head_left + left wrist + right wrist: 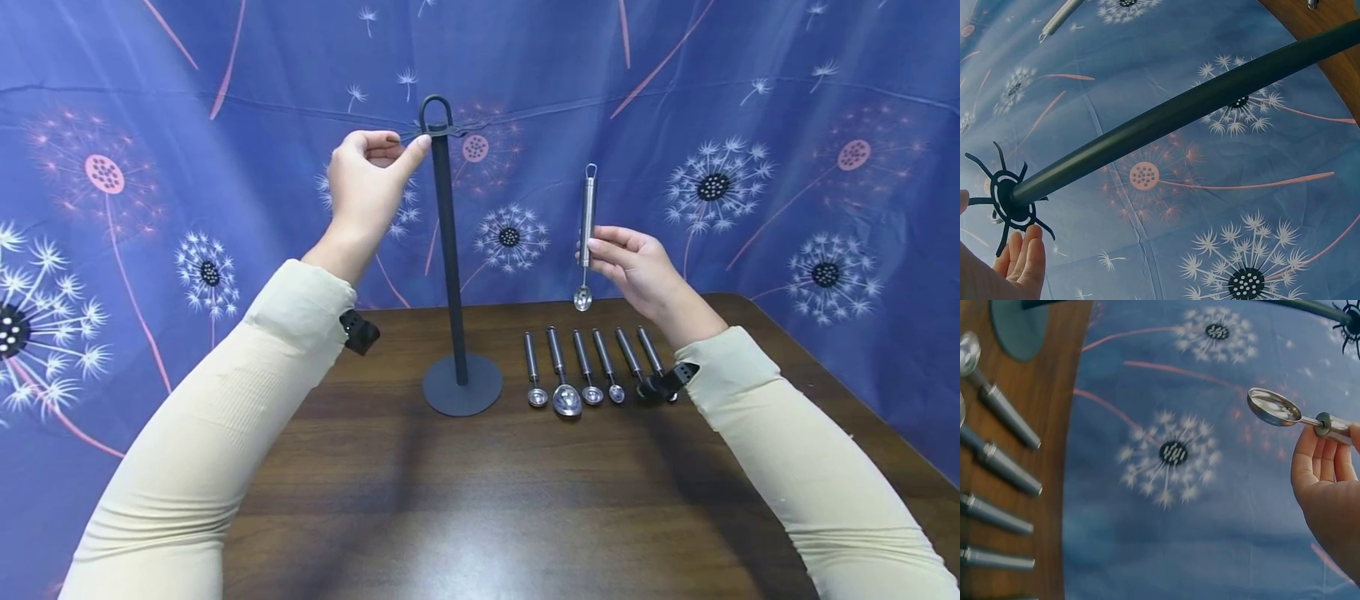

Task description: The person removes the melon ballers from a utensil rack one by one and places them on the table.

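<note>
A dark utensil stand (450,275) rises from a round base, with a loop on top and a ring of thin hooks (1013,200) beneath it. My left hand (367,183) is up at that ring; its thumb and fingers hold it among the hooks. Off to the right, my right hand (626,262) grips a metal spoon (587,212) by its thick handle, raised above the table. The spoon hangs bowl down, its small loop at the top. In the right wrist view its deep oval bowl (1272,407) shows in front of the fingers.
Several more metal spoons (557,354) lie in a row on the brown wooden table (360,475), right of the stand's base (480,392). The right wrist strap (667,382) overlaps the row's right end in the head view. A blue dandelion-patterned cloth (300,50) hangs behind.
</note>
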The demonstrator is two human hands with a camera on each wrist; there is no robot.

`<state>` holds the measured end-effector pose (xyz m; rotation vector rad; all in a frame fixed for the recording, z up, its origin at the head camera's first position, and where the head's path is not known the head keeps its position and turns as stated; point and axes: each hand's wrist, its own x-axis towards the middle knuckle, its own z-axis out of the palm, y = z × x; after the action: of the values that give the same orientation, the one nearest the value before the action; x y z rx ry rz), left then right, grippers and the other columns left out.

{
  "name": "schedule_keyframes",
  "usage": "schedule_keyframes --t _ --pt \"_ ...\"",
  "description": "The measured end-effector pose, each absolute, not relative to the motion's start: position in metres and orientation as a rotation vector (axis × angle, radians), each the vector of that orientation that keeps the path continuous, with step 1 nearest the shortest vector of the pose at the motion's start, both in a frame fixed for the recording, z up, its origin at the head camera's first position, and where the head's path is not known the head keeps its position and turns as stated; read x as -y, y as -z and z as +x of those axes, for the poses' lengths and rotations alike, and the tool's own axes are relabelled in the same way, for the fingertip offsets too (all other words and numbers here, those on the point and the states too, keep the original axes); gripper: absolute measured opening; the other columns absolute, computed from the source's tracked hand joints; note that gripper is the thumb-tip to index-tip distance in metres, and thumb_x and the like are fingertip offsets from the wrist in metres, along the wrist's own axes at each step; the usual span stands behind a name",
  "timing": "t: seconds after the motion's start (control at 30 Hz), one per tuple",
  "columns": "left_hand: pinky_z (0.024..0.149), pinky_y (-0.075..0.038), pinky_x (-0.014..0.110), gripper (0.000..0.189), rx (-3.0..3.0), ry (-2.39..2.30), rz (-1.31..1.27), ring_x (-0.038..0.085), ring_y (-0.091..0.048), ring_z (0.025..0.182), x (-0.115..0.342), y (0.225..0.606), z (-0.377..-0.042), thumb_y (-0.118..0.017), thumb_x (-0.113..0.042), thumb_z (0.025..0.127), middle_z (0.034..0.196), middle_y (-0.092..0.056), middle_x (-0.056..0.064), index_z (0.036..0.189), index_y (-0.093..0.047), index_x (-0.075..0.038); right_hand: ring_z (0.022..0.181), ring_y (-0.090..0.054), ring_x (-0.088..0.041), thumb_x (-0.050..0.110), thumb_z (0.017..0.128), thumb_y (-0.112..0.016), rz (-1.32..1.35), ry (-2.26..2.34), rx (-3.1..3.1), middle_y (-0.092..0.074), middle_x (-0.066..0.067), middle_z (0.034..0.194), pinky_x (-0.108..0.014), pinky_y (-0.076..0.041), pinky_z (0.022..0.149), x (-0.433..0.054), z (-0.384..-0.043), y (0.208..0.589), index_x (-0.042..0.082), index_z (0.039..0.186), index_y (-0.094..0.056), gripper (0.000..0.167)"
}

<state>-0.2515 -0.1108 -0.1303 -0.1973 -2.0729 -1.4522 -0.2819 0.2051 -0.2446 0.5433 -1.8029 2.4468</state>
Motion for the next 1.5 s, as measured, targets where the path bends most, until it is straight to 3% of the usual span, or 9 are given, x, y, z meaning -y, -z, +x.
schedule_keyframes --t 0.77,1.23,1.43,1.5 --pt "0.089 -0.05 0.021 0.051 2.064 1.45 -0.204 0.01 -0.058 0.101 0.112 0.132 -0.252 -0.072 -0.04 0.085 0.106 -0.06 -0.002 0.121 -0.058 -0.007 0.081 -0.068 -0.011 0.0 0.092 -0.062 0.303 -2.481 1.927 -0.071 -0.001 0.086 -0.022 -0.059 0.077 -0.276 -0.279 0.279 0.008 0.092 -0.066 0.009" --pt "0.089 -0.05 0.021 0.05 2.058 1.44 -0.218 0.01 -0.058 0.102 0.112 0.135 -0.254 -0.071 -0.04 0.086 0.108 -0.06 0.0 0.122 -0.058 -0.007 0.083 -0.065 -0.002 0.011 0.096 -0.06 0.015 -2.276 2.312 -0.067 0.011 0.085 -0.017 -0.057 0.078 -0.318 -0.294 0.303 0.013 0.097 -0.059 0.003" --pt "0.089 -0.05 0.021 0.05 2.041 1.46 -0.228 0.01 -0.057 0.101 0.112 0.135 -0.255 -0.072 -0.038 0.086 0.106 -0.059 -0.001 0.122 -0.058 -0.005 0.077 -0.066 -0.003 0.005 0.096 -0.057 -0.008 -2.303 2.314 -0.069 0.009 0.08 -0.017 -0.058 0.074 -0.333 -0.301 0.318 0.02 0.081 -0.065 0.023" --pt "0.089 -0.05 0.021 0.05 2.036 1.454 -0.233 0.01 -0.058 0.101 0.112 0.135 -0.255 -0.071 -0.038 0.087 0.105 -0.059 -0.001 0.121 -0.058 -0.005 0.075 -0.066 -0.003 0.004 0.096 -0.056 -0.016 -2.273 2.346 -0.069 0.009 0.078 -0.017 -0.058 0.073 -0.338 -0.303 0.322 0.02 0.082 -0.064 0.023"
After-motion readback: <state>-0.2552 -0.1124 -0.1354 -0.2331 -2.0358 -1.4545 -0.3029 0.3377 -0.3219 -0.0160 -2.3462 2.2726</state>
